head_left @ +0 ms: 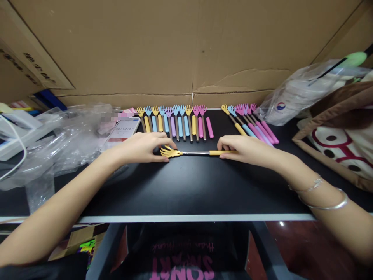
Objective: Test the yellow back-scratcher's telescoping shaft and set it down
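Observation:
A yellow telescopic back scratcher lies sideways on the black table, its metal shaft partly drawn out. My left hand pinches its hand-shaped yellow claw head. My right hand grips its yellow handle at the other end. Behind it, a neat row of collapsed scratchers in yellow, blue, purple and pink stands side by side. A looser group of scratchers lies slanted to the right.
A phone showing a timer lies at the back left beside crumpled clear plastic bags. A plastic bag and a brown cloth bag sit at the right. Cardboard walls close off the back.

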Motion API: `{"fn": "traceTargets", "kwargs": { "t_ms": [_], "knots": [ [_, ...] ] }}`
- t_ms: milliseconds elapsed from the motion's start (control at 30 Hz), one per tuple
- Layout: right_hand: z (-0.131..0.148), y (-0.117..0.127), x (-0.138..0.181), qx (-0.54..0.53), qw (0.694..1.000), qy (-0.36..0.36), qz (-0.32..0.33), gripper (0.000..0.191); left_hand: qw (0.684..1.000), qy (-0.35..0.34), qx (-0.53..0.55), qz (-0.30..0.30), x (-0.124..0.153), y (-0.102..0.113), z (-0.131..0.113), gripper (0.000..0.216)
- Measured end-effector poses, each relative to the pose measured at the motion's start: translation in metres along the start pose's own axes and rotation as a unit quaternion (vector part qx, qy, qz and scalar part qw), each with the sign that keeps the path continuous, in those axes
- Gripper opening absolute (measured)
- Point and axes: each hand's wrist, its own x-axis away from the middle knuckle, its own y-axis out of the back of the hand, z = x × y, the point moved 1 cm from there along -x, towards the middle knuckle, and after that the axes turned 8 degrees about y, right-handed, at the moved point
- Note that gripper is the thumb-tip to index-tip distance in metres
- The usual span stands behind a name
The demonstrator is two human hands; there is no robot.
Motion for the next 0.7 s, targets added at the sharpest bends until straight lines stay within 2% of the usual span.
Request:
{"fn": "traceTargets", "kwargs": {
  "t_ms": [333, 567, 700],
  "knots": [
    [-0.006, -0.003, 0.001, 0.018, 0.999, 0.035, -0.011, 0.017, 1.000, -0.006, -0.002, -0.025, -0.001, -0.001, -0.003, 0.031],
    [0.003, -0.004, 0.000, 0.019, 0.997, 0.068, -0.040, 0.020, 0.997, -0.036, 0.015, -0.063, -0.003, -0.006, -0.007, 0.033],
    [0.010, -0.003, 0.000, 0.010, 0.997, 0.076, -0.030, 0.019, 0.995, -0.043, 0.002, -0.086, -0.005, -0.009, -0.012, 0.035]
  ]
}}
